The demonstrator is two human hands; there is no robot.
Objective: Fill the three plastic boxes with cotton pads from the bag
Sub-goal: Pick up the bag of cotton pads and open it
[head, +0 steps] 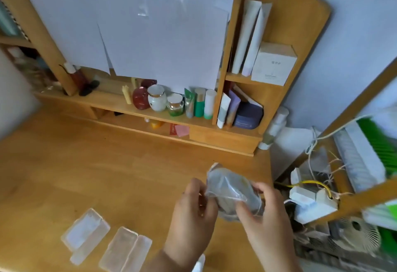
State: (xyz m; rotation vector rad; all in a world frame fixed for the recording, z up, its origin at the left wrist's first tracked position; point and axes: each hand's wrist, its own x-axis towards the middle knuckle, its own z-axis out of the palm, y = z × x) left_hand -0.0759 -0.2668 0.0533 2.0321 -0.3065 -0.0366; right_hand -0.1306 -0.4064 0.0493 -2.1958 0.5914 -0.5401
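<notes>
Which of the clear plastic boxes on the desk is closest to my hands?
The right-hand box, just left of your left hand; the other visible box lies farther left.

Pale grey-blue wall behind, partly covered by large white paper sheets taped up over a light wooden desk with a low shelf unit along its back edge. On that shelf, a row of jars, tubes and bottles; in the taller cubby at right, upright white packets and a white carton above, a dark purple jar below. Further right, a slanted wooden frame with cables, white plugs and green items, all in soft, even daylight.
</notes>
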